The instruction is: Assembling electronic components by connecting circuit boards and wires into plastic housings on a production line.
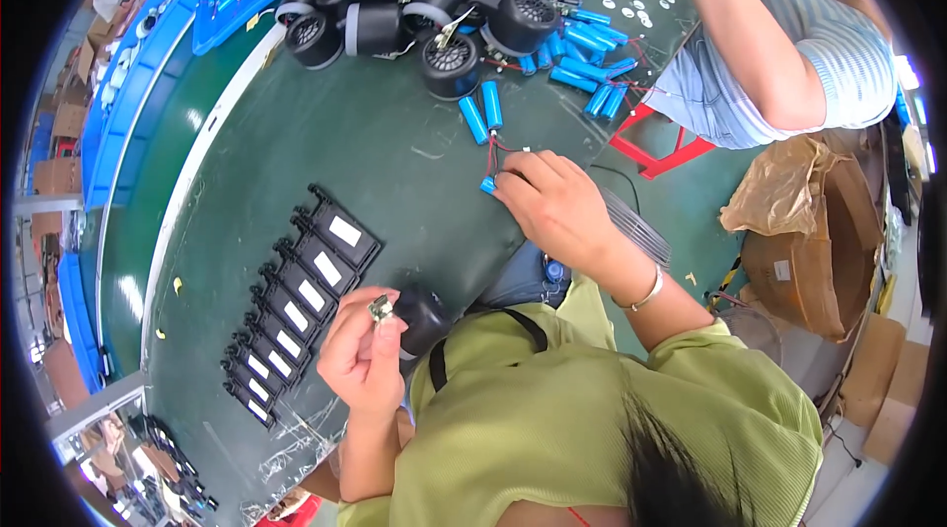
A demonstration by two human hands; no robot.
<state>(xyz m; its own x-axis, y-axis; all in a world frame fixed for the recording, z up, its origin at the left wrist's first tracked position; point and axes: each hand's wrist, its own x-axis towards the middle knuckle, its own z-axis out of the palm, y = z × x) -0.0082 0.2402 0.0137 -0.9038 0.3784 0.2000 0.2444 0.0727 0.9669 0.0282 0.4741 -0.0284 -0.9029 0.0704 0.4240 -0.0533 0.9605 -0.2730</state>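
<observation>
My left hand (360,354) is closed, pinching a small circuit board (380,308) between thumb and fingers. Just right of it, close to my body, a round black housing (424,318) rests at the table's edge. My right hand (554,206) is closed at the fingertips on a small blue battery (488,185), seen partly end-on, with thin red wires beside it. Beyond those fingers lie two blue cylindrical batteries (483,114) near the wires. Left of my left hand, a row of black plastic frames (301,295) with white labels lies on the green table (414,201).
Black cylindrical housings (380,29) are piled at the far side, beside loose blue batteries (597,48). A blue tray (232,14) of small blue parts stands far left. At right, a co-worker (779,63) sits by the table, and a cardboard box (814,241) stands on the floor.
</observation>
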